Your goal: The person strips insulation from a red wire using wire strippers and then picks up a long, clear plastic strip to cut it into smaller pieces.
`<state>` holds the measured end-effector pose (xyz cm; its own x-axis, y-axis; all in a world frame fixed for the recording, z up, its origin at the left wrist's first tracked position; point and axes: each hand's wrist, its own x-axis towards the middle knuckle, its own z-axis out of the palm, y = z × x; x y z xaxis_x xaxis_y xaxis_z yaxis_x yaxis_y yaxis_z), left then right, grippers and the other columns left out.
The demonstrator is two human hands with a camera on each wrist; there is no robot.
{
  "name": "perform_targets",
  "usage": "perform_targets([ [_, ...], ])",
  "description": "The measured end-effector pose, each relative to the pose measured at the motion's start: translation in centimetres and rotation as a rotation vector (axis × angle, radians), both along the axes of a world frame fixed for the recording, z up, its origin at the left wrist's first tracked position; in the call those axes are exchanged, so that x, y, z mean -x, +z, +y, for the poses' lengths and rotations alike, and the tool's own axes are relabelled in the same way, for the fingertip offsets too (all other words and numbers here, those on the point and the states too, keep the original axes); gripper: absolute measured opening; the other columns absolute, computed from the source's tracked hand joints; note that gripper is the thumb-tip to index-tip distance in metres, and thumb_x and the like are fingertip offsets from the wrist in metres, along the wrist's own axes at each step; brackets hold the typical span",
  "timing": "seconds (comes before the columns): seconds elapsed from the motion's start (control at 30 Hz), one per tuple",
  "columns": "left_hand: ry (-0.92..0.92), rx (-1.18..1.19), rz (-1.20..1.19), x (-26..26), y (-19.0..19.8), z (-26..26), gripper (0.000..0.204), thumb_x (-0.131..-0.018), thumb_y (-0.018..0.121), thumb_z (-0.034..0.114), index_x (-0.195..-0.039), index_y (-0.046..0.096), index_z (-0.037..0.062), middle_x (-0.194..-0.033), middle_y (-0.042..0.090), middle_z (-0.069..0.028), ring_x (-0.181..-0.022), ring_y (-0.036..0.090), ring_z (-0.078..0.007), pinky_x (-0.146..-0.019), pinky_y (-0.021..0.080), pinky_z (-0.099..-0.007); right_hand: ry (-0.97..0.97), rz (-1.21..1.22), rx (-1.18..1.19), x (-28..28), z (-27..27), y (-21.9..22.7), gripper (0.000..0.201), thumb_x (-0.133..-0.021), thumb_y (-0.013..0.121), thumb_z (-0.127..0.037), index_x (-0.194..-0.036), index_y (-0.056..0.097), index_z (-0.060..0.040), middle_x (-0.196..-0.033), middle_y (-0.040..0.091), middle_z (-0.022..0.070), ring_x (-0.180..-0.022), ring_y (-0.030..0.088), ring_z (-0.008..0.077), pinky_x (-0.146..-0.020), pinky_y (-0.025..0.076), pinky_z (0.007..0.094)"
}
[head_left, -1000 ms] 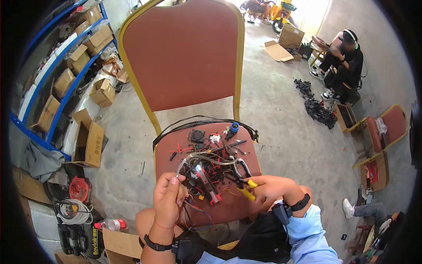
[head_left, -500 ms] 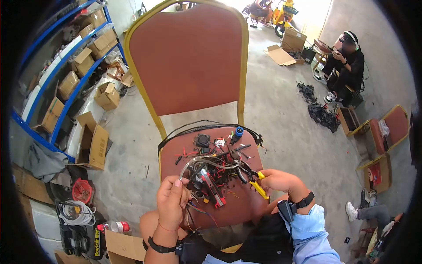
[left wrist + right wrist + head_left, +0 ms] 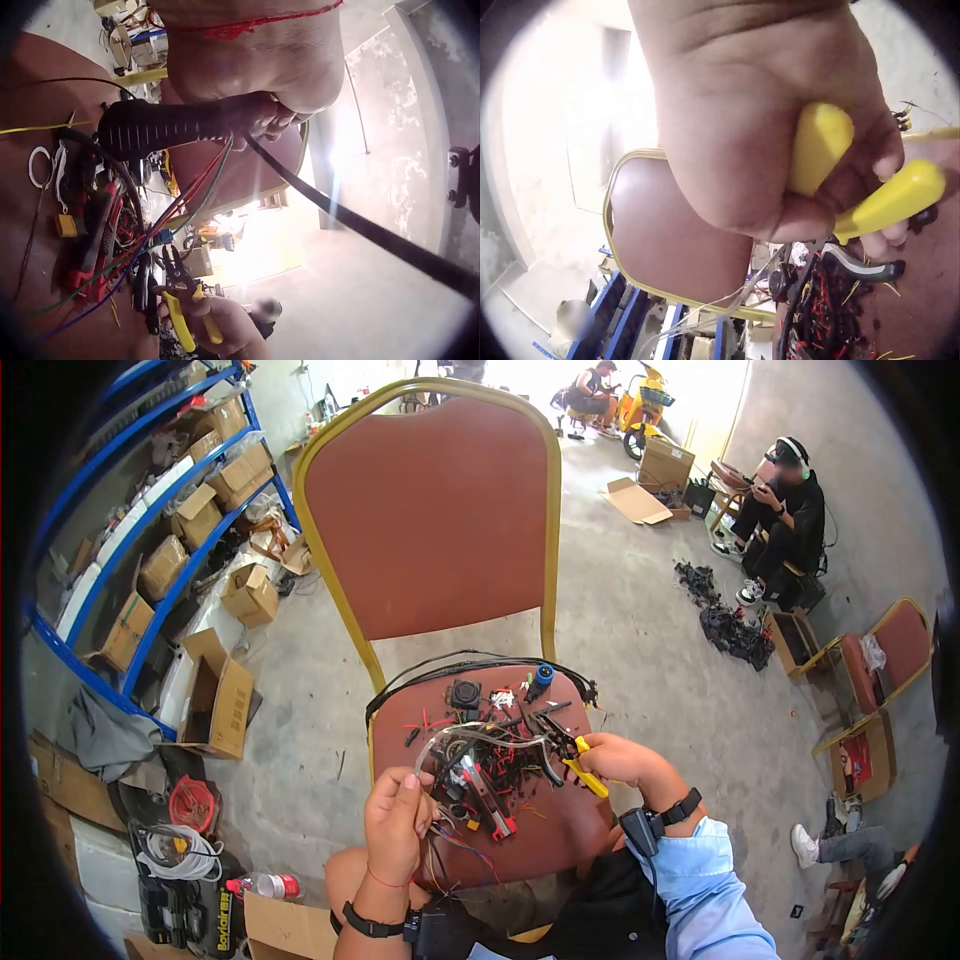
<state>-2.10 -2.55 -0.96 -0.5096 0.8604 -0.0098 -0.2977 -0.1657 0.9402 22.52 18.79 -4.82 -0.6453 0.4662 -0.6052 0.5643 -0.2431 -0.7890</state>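
Observation:
My left hand (image 3: 395,825) pinches one end of a pale, see-through cable (image 3: 436,737) that arcs over the chair seat. In the left wrist view this hand also holds a black ribbed sleeve (image 3: 165,129), with thin coloured wires (image 3: 196,187) hanging beside it. My right hand (image 3: 632,760) grips yellow-handled pliers (image 3: 588,775), their dark jaws pointing at the far end of the cable, which overlaps them. Close to the palm, the two yellow handles (image 3: 900,199) stand apart. Below both hands lies a heap of black and red wire scraps (image 3: 515,770).
On the brown chair seat (image 3: 560,838) lie a red-and-black tool (image 3: 487,797), a blue round plug (image 3: 541,680) and a small black square part (image 3: 464,694). Blue shelving (image 3: 150,610) with boxes stands left. A seated person (image 3: 785,510) is at the right.
My right hand has moved the pliers away from me, toward the chair back. The left hand keeps its hold on the cable. The head view has tilted up slightly.

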Motion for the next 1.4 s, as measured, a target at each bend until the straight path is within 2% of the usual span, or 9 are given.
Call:
perform_targets([
  [0.23,-0.057,-0.037,-0.033,0.1,0.0,-0.3,0.020,-0.107,0.049,0.019,-0.099,0.059,0.0036,-0.056,0.042,0.0039,-0.049,0.037,-0.0050,-0.059,0.042,-0.0246,-0.015,0.034,0.021,0.1,0.1,0.3,0.026,-0.087,0.048,-0.004,-0.109,0.061,0.0021,-0.097,0.067,0.0089,-0.086,0.064,0.0190,-0.077,0.053,0.0341],
  [0.43,-0.007,0.003,-0.001,-0.1,0.1,-0.2,0.023,-0.105,0.049,0.021,-0.095,0.059,0.0033,-0.052,0.040,0.0032,-0.045,0.034,-0.0066,-0.056,0.041,-0.0261,-0.010,0.007,0.005,-0.1,0.5,-0.5,0.026,-0.088,0.049,-0.005,-0.110,0.061,0.0015,-0.098,0.067,0.0085,-0.087,0.064,0.0189,-0.078,0.052,0.0348],
  [0.67,-0.026,0.012,-0.009,0.0,0.3,-0.1,0.022,-0.106,0.050,0.021,-0.097,0.059,0.0032,-0.055,0.041,0.0036,-0.048,0.036,-0.0059,-0.058,0.042,-0.0250,0.010,0.010,-0.072,0.2,0.6,-1.2,0.025,-0.087,0.050,-0.006,-0.106,0.063,0.0012,-0.097,0.067,0.0082,-0.087,0.063,0.0190,-0.078,0.052,0.0348],
  [0.87,0.016,0.040,0.015,-0.2,0.2,0.0,0.022,-0.105,0.049,0.021,-0.095,0.059,0.0040,-0.051,0.039,0.0035,-0.045,0.034,-0.0068,-0.056,0.040,-0.0269,0.009,0.027,0.001,0.6,0.5,-1.0,0.027,-0.085,0.048,0.000,-0.110,0.061,0.0015,-0.099,0.067,0.0082,-0.089,0.063,0.0174,-0.080,0.052,0.0328],
  [0.97,0.016,0.046,0.019,-0.2,0.1,0.0,0.022,-0.105,0.049,0.021,-0.095,0.059,0.0041,-0.052,0.039,0.0037,-0.045,0.034,-0.0068,-0.056,0.040,-0.0268,-0.015,0.055,-0.031,0.4,0.7,-2.3,0.023,-0.086,0.052,-0.007,-0.101,0.065,0.0022,-0.092,0.068,0.0092,-0.087,0.064,0.0196,-0.078,0.051,0.0348],
  [1.07,0.019,0.043,0.017,-0.2,0.0,0.0,0.022,-0.105,0.050,0.022,-0.095,0.059,0.0042,-0.051,0.039,0.0038,-0.044,0.034,-0.0067,-0.055,0.040,-0.0265,-0.005,0.041,-0.094,0.4,0.8,-2.6,0.023,-0.085,0.053,-0.008,-0.100,0.067,0.0024,-0.093,0.069,0.0107,-0.088,0.065,0.0214,-0.079,0.051,0.0356],
  [1.17,0.018,0.042,0.022,-0.1,-0.1,0.0,0.022,-0.105,0.050,0.022,-0.095,0.059,0.0042,-0.051,0.039,0.0039,-0.044,0.034,-0.0067,-0.054,0.040,-0.0262,0.038,0.002,-0.070,0.5,1.0,-2.0,0.027,-0.085,0.049,-0.002,-0.107,0.064,0.0021,-0.098,0.069,0.0095,-0.092,0.063,0.0196,-0.082,0.050,0.0330],
  [1.4,-0.004,0.033,0.025,0.2,-0.2,-0.2,0.022,-0.106,0.050,0.021,-0.098,0.059,0.0029,-0.054,0.041,0.0036,-0.047,0.036,-0.0057,-0.056,0.042,-0.0245,0.030,-0.017,-0.075,1.1,0.9,-0.4,0.027,-0.086,0.049,-0.003,-0.106,0.065,0.0044,-0.099,0.070,0.0112,-0.092,0.064,0.0205,-0.083,0.051,0.0336],
])
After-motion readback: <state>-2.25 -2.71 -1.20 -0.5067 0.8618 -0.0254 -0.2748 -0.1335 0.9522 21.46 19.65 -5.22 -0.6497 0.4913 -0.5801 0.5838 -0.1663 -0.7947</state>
